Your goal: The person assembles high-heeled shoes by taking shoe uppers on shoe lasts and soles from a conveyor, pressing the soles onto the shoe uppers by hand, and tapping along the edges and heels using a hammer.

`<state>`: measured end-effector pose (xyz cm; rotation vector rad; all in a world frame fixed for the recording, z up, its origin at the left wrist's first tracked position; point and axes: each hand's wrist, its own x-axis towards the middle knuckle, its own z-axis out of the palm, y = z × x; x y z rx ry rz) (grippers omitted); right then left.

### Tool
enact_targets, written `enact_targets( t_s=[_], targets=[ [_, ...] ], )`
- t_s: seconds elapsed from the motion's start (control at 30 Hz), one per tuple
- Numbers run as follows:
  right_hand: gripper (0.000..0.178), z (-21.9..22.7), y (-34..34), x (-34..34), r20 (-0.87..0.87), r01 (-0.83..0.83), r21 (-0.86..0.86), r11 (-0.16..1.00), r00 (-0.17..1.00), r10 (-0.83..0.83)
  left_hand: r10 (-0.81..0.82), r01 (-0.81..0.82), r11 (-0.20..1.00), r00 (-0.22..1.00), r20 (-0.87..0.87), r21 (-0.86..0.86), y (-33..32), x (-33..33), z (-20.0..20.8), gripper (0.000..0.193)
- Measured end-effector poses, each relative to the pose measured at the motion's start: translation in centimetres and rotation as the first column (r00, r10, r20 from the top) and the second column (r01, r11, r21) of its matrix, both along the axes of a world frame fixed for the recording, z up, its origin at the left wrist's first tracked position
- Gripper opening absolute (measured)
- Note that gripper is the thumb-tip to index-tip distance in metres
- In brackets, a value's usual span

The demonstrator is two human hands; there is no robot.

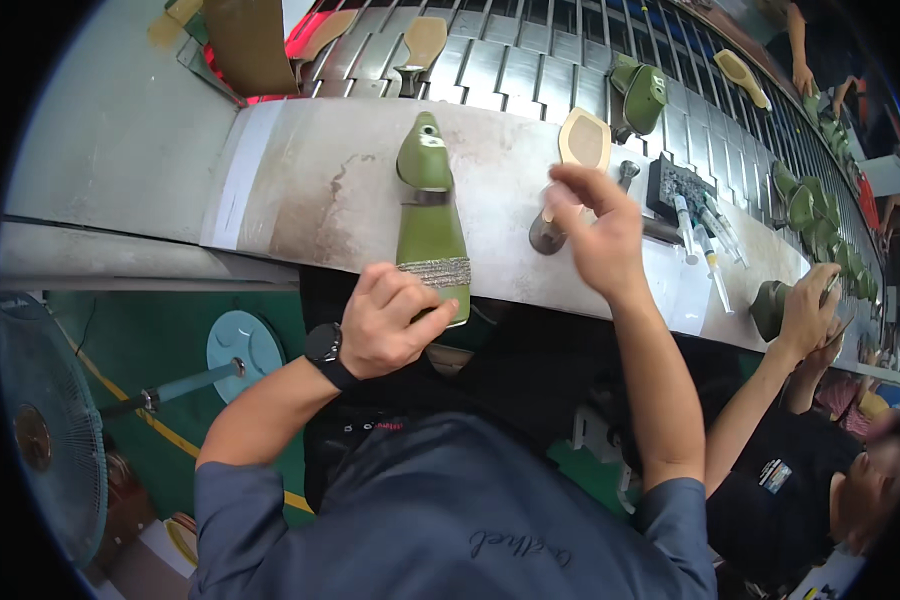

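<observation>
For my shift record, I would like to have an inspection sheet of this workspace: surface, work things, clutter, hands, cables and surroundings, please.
Surface: pale bench, brown stain left of the green shoe last.
Job's things: green shoe last lying on the bench, glittery band across it.
Clutter: syringes beside a dark block; beige insole.
Left hand: at the last's near end, holding it.
Right hand: raised, nothing seen in it.
Cables: nothing certain; thin dark line on the floor, unclear.
Surroundings: slatted metal conveyor beyond; fan left; another person right.
</observation>
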<state>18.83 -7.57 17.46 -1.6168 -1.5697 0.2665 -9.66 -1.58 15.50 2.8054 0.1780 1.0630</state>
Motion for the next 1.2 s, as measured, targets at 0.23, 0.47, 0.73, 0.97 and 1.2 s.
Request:
enact_targets(
  t_s=[0.23, 0.47, 0.73, 0.97, 1.2],
  targets=[
    [0.041, -3.7, 2.2, -3.2, -0.668, 0.297, -0.085, 0.951, 0.692, -0.275, 0.054, -0.055, 0.996, 0.998, -0.017, -0.077, 0.1, -1.3, -3.2, 0.050],
    [0.031, -3.3, 2.3, -2.6, -0.711, 0.251, -0.218, 0.943, 0.621, -0.330, -0.021, 0.021, 1.000, 0.997, -0.072, 0.002, 2.8, -0.4, -3.6, 0.046],
    [0.017, -4.6, -2.9, -5.4, 0.057, 0.517, -0.011, 0.856, 0.855, -0.516, -0.257, 0.270, 0.910, 0.963, 0.084, -0.314, 6.2, 1.9, 4.5, 0.034],
    [0.033, -3.6, -14.6, -11.4, -0.904, 0.344, -0.038, 0.938, 0.388, -0.179, 0.105, 0.483, -0.069, 0.874, 0.475, -0.873, 11.5, 4.5, 8.7, 0.035],
    [0.030, -3.2, -12.8, -11.4, -0.938, 0.029, -0.347, 0.938, 0.003, -0.347, 0.034, 0.518, -0.162, 0.853, 0.520, -0.840, 12.6, 5.7, 8.9, 0.046]
  ],
)
